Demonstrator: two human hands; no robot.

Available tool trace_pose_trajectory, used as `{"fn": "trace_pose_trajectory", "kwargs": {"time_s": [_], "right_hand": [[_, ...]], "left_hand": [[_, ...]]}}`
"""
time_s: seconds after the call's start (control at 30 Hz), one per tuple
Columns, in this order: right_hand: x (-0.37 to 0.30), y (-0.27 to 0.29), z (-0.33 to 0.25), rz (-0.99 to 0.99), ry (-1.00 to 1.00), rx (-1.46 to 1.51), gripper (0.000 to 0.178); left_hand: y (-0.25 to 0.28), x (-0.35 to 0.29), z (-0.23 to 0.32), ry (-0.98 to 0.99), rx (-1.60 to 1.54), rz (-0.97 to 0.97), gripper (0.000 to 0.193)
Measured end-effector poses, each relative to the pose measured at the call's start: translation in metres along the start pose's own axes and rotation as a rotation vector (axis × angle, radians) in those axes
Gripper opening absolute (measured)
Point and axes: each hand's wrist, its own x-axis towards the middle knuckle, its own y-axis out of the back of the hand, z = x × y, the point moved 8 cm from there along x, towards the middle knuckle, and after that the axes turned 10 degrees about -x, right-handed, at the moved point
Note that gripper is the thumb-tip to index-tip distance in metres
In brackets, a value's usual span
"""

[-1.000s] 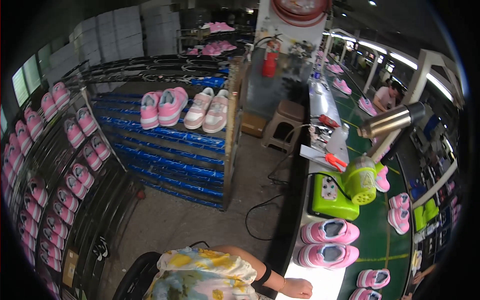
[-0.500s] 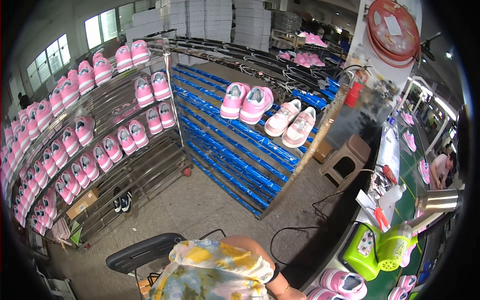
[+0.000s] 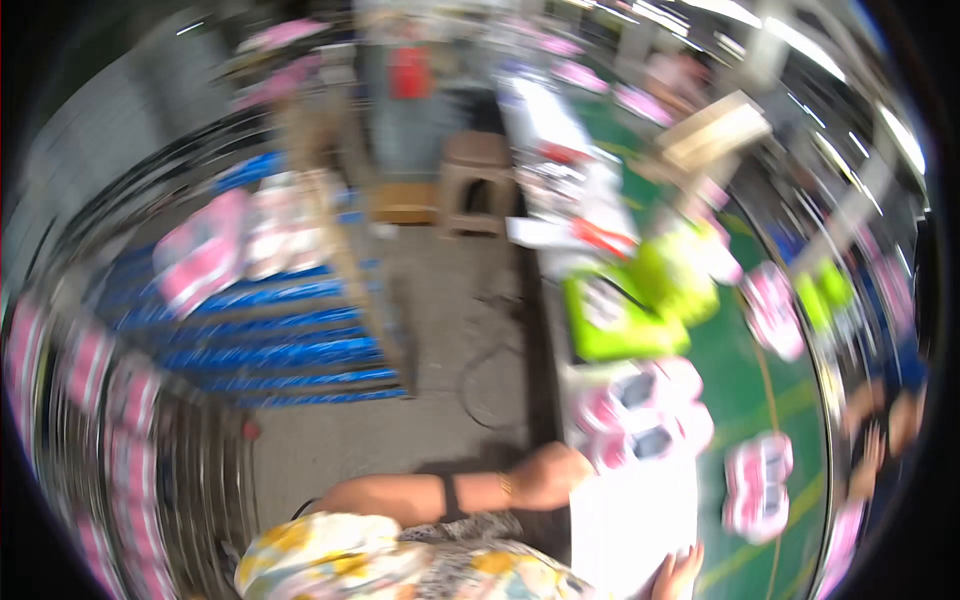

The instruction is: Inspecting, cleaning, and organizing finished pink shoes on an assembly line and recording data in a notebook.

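Note:
My left hand [image 3: 552, 476] is at the left edge of a white work surface [image 3: 635, 525], beside a pair of pink-and-white shoes [image 3: 690, 428]. Its fingers look curled in, but motion blur hides whether anything is in them or whether they touch the shoes. A black band and a thin bracelet circle that wrist. At the lower edge of the view, my right hand [image 3: 680, 573] shows only in part, fingers apart over the right side of the white surface, holding nothing visible. Beyond the shoes stands a bright green machine [image 3: 620, 318].
A green conveyor belt [image 3: 708, 375] runs along the right, carrying pink shoes [image 3: 758, 490]. Across it are a co-worker's hands [image 3: 868, 455]. Left stand a blue-barred rack [image 3: 270, 350] with shoes and another shoe rack [image 3: 190, 480]. A brown stool [image 3: 475, 180] is farther back.
The view has swung right toward the bench and belt, and is now blurred. My left hand shows more fully beside the shoes; my right hand has come into view.

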Motion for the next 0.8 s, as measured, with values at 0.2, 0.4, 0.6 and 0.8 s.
{"fn": "trace_pose_trajectory", "kwargs": {"time_s": [0.2,0.4,0.6,0.8], "right_hand": [[-0.068,-0.041,0.105,-0.036,-0.193,0.323,0.057],[-0.023,0.031,0.016,-0.148,-0.077,0.592,0.045],[-0.005,0.060,-0.073,-0.221,0.195,0.682,0.034],[0.030,0.074,-0.130,-0.113,0.395,0.650,0.048]], "left_hand": [[0.036,0.004,-0.006,0.269,0.112,0.216,0.032],[0.032,0.045,-0.086,0.476,-0.185,0.191,0.047],[0.012,0.040,-0.142,1.006,-0.764,0.209,0.058],[0.001,0.009,-0.131,1.100,-0.769,0.191,0.061]]}}
